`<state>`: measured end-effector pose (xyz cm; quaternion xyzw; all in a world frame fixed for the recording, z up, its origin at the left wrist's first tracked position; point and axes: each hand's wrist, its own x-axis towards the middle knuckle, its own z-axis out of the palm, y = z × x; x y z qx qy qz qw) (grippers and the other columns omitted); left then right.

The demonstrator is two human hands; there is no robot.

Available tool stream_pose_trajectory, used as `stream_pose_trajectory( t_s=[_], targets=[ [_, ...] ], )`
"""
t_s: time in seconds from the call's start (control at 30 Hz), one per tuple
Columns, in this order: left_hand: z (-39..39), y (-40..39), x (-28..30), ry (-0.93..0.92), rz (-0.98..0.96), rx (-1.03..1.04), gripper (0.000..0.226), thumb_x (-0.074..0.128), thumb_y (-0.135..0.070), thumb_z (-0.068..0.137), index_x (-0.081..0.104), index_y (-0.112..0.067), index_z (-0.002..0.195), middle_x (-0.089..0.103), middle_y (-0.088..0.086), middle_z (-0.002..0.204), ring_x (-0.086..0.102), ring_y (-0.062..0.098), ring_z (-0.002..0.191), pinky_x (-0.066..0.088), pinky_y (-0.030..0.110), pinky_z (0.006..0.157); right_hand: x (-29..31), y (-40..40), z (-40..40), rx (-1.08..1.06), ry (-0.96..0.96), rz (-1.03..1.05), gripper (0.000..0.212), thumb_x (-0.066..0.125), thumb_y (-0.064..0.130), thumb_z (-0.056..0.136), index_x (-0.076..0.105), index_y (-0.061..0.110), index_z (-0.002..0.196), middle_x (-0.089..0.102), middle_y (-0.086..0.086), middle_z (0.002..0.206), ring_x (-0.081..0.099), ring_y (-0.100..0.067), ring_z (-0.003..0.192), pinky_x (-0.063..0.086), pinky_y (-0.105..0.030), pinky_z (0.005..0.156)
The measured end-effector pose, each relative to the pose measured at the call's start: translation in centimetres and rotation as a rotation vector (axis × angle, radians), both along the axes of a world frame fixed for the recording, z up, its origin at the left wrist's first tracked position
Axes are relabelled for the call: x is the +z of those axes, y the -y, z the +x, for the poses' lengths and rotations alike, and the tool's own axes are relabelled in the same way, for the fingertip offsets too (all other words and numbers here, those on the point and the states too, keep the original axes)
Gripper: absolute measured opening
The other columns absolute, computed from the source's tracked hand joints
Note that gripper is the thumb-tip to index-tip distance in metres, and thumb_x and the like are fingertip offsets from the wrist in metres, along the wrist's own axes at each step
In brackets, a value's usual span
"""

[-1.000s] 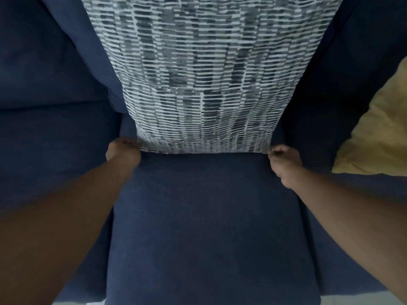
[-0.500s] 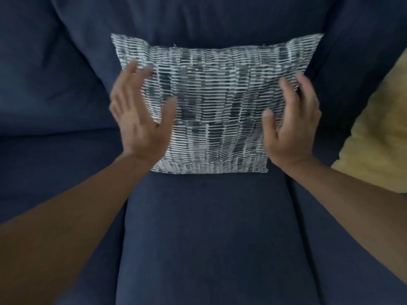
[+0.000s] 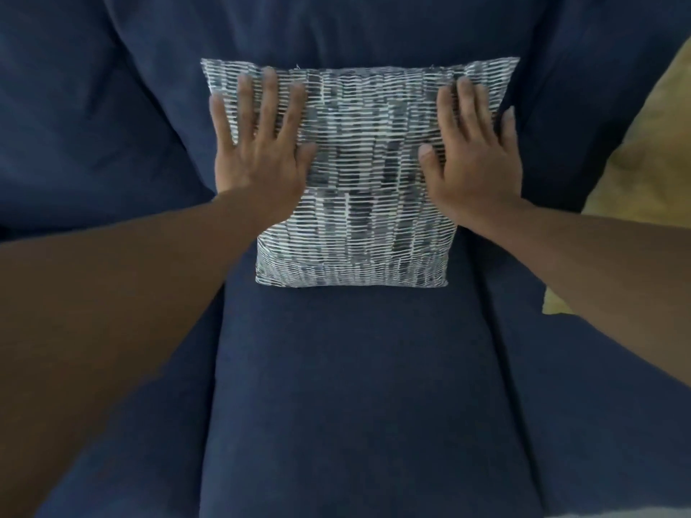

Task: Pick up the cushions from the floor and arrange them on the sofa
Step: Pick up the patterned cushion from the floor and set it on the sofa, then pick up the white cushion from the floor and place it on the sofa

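Observation:
A grey-and-white patterned cushion [image 3: 366,188] stands upright on the middle seat of the dark blue sofa [image 3: 355,386], leaning against the backrest. My left hand [image 3: 261,151] lies flat on the cushion's left half with fingers spread. My right hand [image 3: 475,155] lies flat on its right half, fingers also apart. Neither hand grips the fabric. A yellow cushion [image 3: 643,170] rests on the right seat, partly cut off by the frame edge and partly behind my right forearm.
The sofa's left seat [image 3: 74,143] and backrest fill the left side. A thin strip of pale floor [image 3: 665,512] shows at the bottom right corner.
My hands let go of the patterned cushion's lower corners, rose open in front of it, and now press flat against its face. The cushion stands leaning on the backrest.

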<state>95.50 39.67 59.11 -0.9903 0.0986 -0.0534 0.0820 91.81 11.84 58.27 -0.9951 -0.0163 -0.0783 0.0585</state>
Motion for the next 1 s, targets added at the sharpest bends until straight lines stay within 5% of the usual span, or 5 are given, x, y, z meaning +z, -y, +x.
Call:
stream_pose_trajectory(
  t_s=[0.27, 0.53, 0.73, 0.93, 1.0],
  targets=[
    [-8.3, 1.5, -2.1, -0.073, -0.215, 0.091, 0.073, 0.015, -0.055, 0.110, -0.010, -0.018, 0.167, -0.012, 0.013, 0.175, -0.007, 0.037, 0.162, -0.002, 0.062, 0.129, -2.1, -2.0, -6.3, 0.042, 0.061, 0.123, 0.064, 0.034, 0.033, 0.111, 0.023, 0.008, 0.168, 0.018, -0.014, 0.176, 0.013, -0.030, 0.164, 0.014, -0.058, 0.131],
    [-27.1, 2.9, -8.4, -0.645, -0.314, 0.175, 0.078, -0.013, -0.060, 0.090, -0.027, -0.020, 0.156, -0.028, 0.004, 0.170, -0.019, 0.025, 0.161, -0.008, 0.047, 0.131, -7.8, -6.8, -20.3, 0.009, -0.562, 0.079, 0.066, 0.031, 0.036, 0.111, 0.013, 0.013, 0.170, 0.007, -0.005, 0.178, 0.007, -0.024, 0.165, 0.012, -0.052, 0.132],
    [-41.6, -2.1, -9.7, -0.764, -0.451, 0.369, 0.067, 0.047, -0.054, 0.083, 0.057, -0.019, 0.139, 0.066, 0.008, 0.144, 0.055, 0.026, 0.135, 0.013, 0.039, 0.121, -6.0, -11.0, -26.9, 0.066, -0.885, -0.008, 0.064, 0.025, 0.040, 0.113, 0.008, 0.019, 0.171, 0.005, 0.002, 0.179, 0.005, -0.017, 0.165, 0.013, -0.043, 0.132],
    [-48.2, -7.9, -9.3, -0.825, -0.941, 0.618, 0.059, 0.051, -0.052, 0.084, 0.072, -0.026, 0.132, 0.027, -0.017, 0.167, 0.071, 0.014, 0.120, 0.037, 0.030, 0.098, -3.7, -18.4, -30.3, 0.221, -1.092, -0.049, 0.062, 0.025, 0.040, 0.113, 0.010, 0.025, 0.171, 0.001, 0.006, 0.179, 0.006, -0.017, 0.165, 0.017, -0.044, 0.131],
    [-48.5, -10.1, -8.2, -0.915, -1.240, 0.994, 0.066, 0.041, -0.049, 0.104, 0.033, -0.022, 0.163, 0.016, -0.005, 0.175, 0.029, 0.018, 0.157, -0.030, 0.016, 0.107, -3.3, -21.3, -31.2, 0.302, -1.127, -0.096, 0.060, 0.025, 0.039, 0.113, 0.013, 0.027, 0.171, 0.003, 0.007, 0.179, 0.006, -0.018, 0.165, 0.017, -0.044, 0.131]
  ],
)
